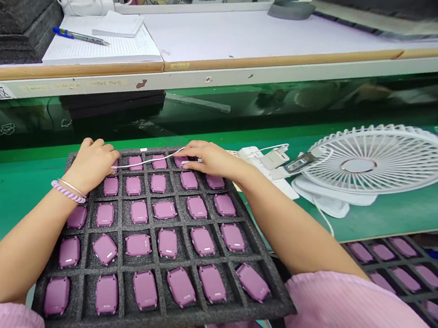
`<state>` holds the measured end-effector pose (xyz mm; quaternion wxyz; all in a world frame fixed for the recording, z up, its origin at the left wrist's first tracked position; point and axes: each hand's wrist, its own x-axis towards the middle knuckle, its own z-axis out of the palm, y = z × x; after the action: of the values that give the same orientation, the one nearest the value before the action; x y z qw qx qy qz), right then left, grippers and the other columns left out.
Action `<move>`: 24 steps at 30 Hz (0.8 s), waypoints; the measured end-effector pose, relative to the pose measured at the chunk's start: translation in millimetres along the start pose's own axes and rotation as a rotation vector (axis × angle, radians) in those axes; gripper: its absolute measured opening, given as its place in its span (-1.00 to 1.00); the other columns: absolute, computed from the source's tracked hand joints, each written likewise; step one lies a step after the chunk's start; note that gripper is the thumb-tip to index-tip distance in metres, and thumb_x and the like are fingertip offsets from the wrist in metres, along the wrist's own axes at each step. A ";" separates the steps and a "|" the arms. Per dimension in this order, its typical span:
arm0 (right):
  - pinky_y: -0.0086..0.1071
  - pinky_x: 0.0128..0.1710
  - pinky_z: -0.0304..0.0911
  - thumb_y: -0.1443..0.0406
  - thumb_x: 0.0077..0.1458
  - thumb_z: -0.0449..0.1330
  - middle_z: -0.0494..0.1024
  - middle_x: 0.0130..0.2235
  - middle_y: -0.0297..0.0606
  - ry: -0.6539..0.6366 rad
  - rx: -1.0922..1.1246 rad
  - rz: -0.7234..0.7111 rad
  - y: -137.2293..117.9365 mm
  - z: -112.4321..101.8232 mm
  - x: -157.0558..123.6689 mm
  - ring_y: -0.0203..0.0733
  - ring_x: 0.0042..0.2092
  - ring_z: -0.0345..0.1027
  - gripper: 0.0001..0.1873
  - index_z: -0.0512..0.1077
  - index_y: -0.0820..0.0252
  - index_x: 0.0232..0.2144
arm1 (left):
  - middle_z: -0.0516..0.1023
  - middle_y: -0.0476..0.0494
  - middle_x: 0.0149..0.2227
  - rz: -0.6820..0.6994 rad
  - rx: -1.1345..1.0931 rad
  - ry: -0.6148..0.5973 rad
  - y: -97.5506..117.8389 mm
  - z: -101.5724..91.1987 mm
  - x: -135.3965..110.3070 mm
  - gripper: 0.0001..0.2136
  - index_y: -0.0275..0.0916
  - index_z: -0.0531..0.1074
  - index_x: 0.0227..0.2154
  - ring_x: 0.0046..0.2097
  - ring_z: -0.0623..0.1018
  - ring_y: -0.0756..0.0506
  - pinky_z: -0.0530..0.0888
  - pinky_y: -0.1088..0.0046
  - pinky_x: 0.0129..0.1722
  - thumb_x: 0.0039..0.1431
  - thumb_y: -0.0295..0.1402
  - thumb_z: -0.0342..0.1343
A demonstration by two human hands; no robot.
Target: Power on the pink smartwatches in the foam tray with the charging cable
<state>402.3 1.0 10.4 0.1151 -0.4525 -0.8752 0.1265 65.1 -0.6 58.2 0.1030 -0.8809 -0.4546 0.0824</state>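
A black foam tray (pixel 162 320) holds rows of purple smartwatch bodies (pixel 145 289), backs up, one in each visible filled compartment. My left hand (pixel 96 160) is at the tray's far left corner, fingers curled over a watch mostly hidden beneath them. A thin white cable (pixel 145 163) stretches across the far row from the left fingers to my right hand (pixel 208 157). The right fingers are pinched on the cable's white end, above a watch body (pixel 181 161) in the far row. Whether the cable touches either watch cannot be made out.
Right of the tray lie a white power strip (pixel 252 154) with plugs and a white fan (pixel 378 160). Another tray of purple watches (pixel 406 274) sits lower right. On the shelf are a notebook (pixel 104 45), a pen (pixel 79 36) and stacked black foam (pixel 3 31).
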 end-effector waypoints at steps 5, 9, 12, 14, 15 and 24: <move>-0.09 0.11 0.36 0.39 0.22 0.27 0.57 0.04 -0.02 0.007 -0.023 0.064 4.8 -5.8 -4.2 0.15 0.09 0.43 -0.67 0.56 0.21 0.04 | 0.68 -0.33 -0.12 -0.039 -0.154 -0.015 -8.4 1.4 2.6 -0.72 -0.30 0.57 -0.04 0.02 0.61 -0.33 0.42 0.14 0.09 0.28 -0.37 0.07; -0.15 -0.03 0.37 0.37 0.22 0.22 0.61 -0.11 -0.07 0.030 -0.034 0.167 5.3 -1.9 -11.8 0.09 -0.08 0.49 -0.85 0.56 0.19 -0.17 | 0.69 -0.23 -0.02 -0.198 -0.648 0.029 -36.4 16.1 5.2 -0.56 -0.25 0.54 0.06 0.02 0.64 -0.27 0.49 0.28 0.03 0.30 -0.10 0.00; -0.15 -0.05 0.32 0.36 0.26 0.14 0.64 -0.13 -0.09 0.021 -0.062 0.178 2.5 -1.7 -14.9 0.08 -0.08 0.51 -0.82 0.57 0.17 -0.23 | 0.68 -0.22 0.04 -0.198 -0.779 0.024 -46.6 24.3 6.6 -0.52 -0.24 0.59 -0.01 0.06 0.62 -0.27 0.48 0.27 0.09 0.30 -0.06 -0.07; -0.15 -0.04 0.29 0.33 0.30 0.10 0.65 -0.13 -0.08 0.043 -0.069 0.179 0.5 -5.7 -14.4 0.10 -0.06 0.52 -0.77 0.58 0.18 -0.23 | 0.69 -0.22 0.00 -0.194 -0.790 -0.002 -47.7 26.5 8.6 -0.51 -0.23 0.63 -0.08 0.03 0.63 -0.28 0.48 0.26 0.09 0.29 -0.03 -0.08; -0.17 -0.05 0.29 0.31 0.32 0.08 0.65 -0.13 -0.08 0.049 -0.055 0.183 -0.1 -8.5 -13.1 0.09 -0.06 0.52 -0.74 0.59 0.18 -0.21 | 0.70 -0.21 -0.05 -0.197 -0.799 -0.018 -47.8 26.9 9.9 -0.50 -0.23 0.64 -0.10 -0.01 0.63 -0.28 0.50 0.27 0.06 0.28 0.01 -0.06; -0.19 -0.12 0.14 0.39 0.30 0.06 0.63 -0.06 -0.09 -0.105 -0.253 0.300 -2.1 -9.0 15.5 0.13 0.02 0.45 -0.67 0.65 0.11 -0.19 | 0.72 -0.15 -0.19 -0.190 -0.951 -0.096 -56.4 29.4 17.8 -0.51 -0.19 0.68 -0.24 -0.14 0.63 -0.23 0.53 0.32 -0.08 0.17 0.09 0.04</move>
<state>394.9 13.6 20.9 -0.0084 -0.5813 -0.8118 0.0549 24.0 49.0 43.3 -0.3247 -0.7803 -0.5244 -0.1036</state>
